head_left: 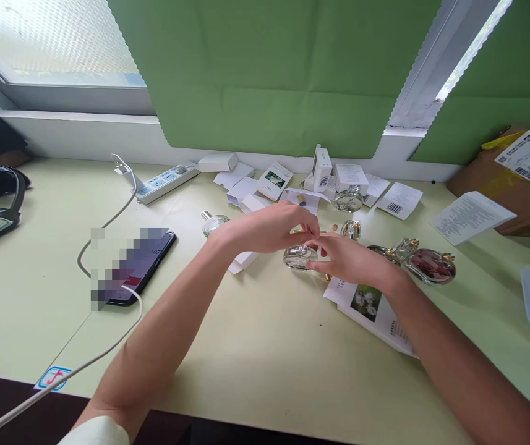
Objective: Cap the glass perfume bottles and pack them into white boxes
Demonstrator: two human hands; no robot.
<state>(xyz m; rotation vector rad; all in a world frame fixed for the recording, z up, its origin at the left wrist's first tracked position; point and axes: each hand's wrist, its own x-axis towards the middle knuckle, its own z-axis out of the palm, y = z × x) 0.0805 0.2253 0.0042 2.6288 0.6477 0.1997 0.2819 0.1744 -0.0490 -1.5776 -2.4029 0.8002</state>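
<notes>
At R hand [346, 254], btl [298, 260]; phone [145, 272] reads ":07"

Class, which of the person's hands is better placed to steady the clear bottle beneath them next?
Probably the right hand: it sits lower and appears to touch the clear bottle, while the left hand is higher, fingers bunched above the glass.

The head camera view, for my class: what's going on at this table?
A person's bare left hand and bare right hand meet just above a squat, clear glass bottle on the pale green table. The right hand seems to touch the bottle's side; anything pinched between the hands is too small to tell. To the right are more glass bottles with gold-coloured necks and a white paper box with a flower picture.
</notes>
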